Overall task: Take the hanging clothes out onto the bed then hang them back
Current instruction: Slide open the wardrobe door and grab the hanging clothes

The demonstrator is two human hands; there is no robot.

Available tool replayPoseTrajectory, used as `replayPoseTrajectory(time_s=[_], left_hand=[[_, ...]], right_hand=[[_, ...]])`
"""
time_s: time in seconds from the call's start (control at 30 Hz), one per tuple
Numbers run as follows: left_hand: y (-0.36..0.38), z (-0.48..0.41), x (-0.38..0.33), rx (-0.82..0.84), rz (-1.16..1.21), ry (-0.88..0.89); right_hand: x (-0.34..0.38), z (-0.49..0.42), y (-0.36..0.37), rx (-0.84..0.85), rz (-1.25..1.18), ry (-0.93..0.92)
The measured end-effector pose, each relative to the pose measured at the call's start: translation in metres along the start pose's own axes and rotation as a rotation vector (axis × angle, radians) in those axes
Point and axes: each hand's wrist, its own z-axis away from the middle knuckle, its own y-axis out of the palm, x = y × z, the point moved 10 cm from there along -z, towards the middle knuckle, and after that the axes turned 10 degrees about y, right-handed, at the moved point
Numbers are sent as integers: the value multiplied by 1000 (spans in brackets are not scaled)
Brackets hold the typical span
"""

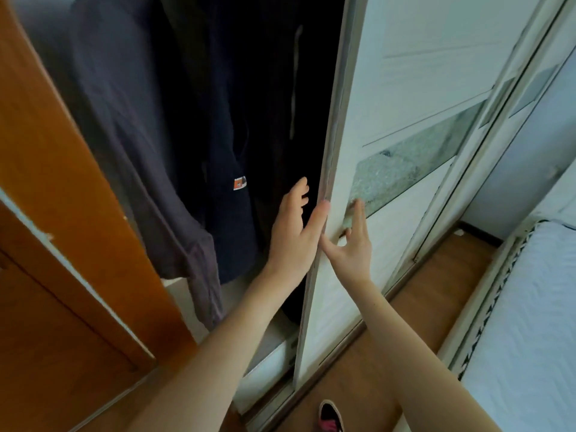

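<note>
Both hands are flat and released, gripping nothing. The left hand (296, 226) lays straight fingers along the edge of the white sliding wardrobe door (389, 120), and the right hand (352, 244) spreads against its face, probably to push it aside and widen the opening. Inside hang a long grey garment (124, 135) and a dark navy garment with an orange label (218, 120), neither yet touched. The white-covered bed (536, 307) where they belong lies close on the right.

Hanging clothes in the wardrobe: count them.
2 plainly: a grey garment at the left, a navy garment with an orange tag beside it. More may hide in the dark right.
</note>
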Motion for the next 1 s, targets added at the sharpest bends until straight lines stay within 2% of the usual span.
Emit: replayPoseTrajectory(time_s=[0.07, 0.13, 0.33, 0.57, 1.0], left_hand=[[33, -28, 22, 50, 116, -68], [63, -49, 32, 92, 194, -52], [129, -100, 41, 84, 293, -33], [184, -155, 58, -39, 116, -7], [273, -225, 62, -61, 13, -1]], right_hand=[[-10, -18, -8, -11, 19, -17], [-20, -38, -16, -22, 41, -38], [-51, -106, -47, -5, 54, -78], [-84, -180, -82, 5, 42, -81], [-135, -281, -130, -8, 104, -44]])
